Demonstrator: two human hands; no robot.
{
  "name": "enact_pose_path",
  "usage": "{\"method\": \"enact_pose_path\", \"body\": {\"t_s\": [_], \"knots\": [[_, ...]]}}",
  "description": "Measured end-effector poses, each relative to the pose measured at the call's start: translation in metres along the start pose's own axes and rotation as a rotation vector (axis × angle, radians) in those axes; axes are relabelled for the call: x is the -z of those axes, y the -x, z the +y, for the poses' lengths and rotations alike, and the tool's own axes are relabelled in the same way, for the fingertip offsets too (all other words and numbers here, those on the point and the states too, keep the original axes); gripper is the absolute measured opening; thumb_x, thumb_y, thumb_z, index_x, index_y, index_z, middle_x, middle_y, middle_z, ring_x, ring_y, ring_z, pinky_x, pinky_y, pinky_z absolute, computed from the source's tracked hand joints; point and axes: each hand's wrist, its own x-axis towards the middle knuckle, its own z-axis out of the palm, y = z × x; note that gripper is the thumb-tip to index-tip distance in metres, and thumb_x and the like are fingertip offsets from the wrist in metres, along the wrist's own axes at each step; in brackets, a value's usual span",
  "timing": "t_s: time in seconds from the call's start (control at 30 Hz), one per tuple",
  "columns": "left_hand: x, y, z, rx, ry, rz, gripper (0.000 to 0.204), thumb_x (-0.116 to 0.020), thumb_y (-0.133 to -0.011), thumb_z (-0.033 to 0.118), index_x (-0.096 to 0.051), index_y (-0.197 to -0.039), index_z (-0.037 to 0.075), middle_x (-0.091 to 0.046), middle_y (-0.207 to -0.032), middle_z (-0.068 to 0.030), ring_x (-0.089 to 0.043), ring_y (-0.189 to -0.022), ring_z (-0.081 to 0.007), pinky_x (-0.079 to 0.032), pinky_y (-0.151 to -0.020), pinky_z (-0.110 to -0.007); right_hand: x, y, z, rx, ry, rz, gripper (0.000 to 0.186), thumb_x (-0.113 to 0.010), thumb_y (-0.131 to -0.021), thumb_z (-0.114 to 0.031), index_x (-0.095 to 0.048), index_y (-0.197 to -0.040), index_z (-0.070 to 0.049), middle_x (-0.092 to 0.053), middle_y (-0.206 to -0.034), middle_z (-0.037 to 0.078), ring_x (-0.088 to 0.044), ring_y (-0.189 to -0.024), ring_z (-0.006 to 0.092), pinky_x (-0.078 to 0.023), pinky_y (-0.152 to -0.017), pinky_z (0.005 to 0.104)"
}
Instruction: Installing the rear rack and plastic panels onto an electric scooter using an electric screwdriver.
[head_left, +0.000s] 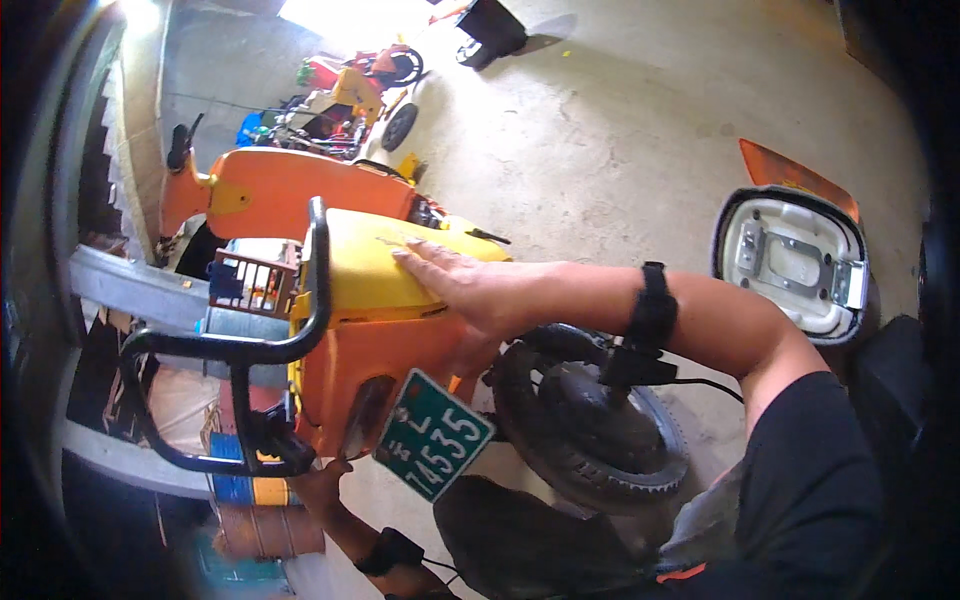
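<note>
The tail of an electric scooter with an orange and yellow body (400, 370) stands in front of me. My right hand (455, 275) lies flat on its yellow side panel (375, 265), fingers stretched out. Low at the rear end, my left hand (322, 485) is against the body's lower edge, beside the black tubular rack (230, 345); its fingers are mostly hidden. Between my arms a green licence plate (435, 437) hangs tilted. The rear wheel (595, 420) with its black tyre lies below my right forearm.
On the floor to the right lies a seat (800, 260), white underside up, with an orange panel (795, 175) behind it. Beyond the tail is another orange body part (310, 195). Toys and loose parts (350, 95) are piled farther back. A black box (490, 30) stands at the top.
</note>
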Motion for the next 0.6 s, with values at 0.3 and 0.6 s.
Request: {"method": "enact_pose_path", "body": {"t_s": [0.3, 0.6], "knots": [[0.013, -0.018, 0.055, 0.274, 0.343, -0.234, 0.11, -0.093, -0.041, 0.017, -0.051, -0.141, -0.003, -0.059, -0.137, -0.0098, -0.056, -0.127, -0.0261, -0.043, -0.112, -0.043, -0.007, 0.004, -0.001, -0.011, 0.083, 0.092, 0.13, -0.096, -0.066, -0.039, -0.019, -0.157, 0.012, -0.03, -0.158, 0.038, -0.033, -0.15, 0.0439, -0.03, -0.124, 0.0403], [-0.008, -0.014, 0.017, 0.043, 0.634, -0.096, 0.1, -0.103, -0.038, 0.017, -0.058, -0.127, 0.003, -0.062, -0.104, -0.0018, -0.059, -0.092, -0.0125, -0.053, -0.082, -0.031, -0.016, 0.006, 0.01, 0.077, 0.125, 0.19, 0.119, -0.091, -0.073, -0.044, -0.026, -0.155, 0.013, -0.036, -0.157, 0.036, -0.041, -0.146, 0.0446, -0.036, -0.12, 0.0421]]}}
